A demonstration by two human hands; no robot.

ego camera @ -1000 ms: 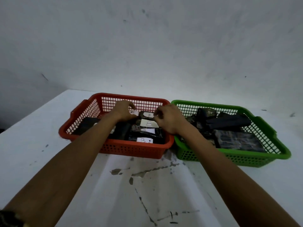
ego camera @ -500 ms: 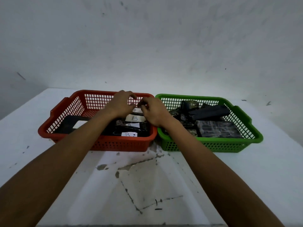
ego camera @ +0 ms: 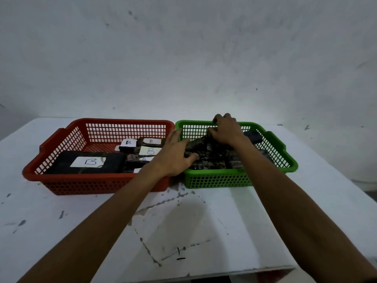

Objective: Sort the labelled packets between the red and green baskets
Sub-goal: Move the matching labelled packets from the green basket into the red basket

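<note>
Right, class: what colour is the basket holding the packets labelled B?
Red: the basket is plainly red in the head view.

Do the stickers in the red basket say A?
No, the white labels on the packets in the red basket all show a handwritten letter B.

My count: two baskets, four legible labels.
One red basket (ego camera: 102,185), one green basket (ego camera: 220,179); four packets (ego camera: 61,164) show readable B labels, others too hidden to count.
</note>
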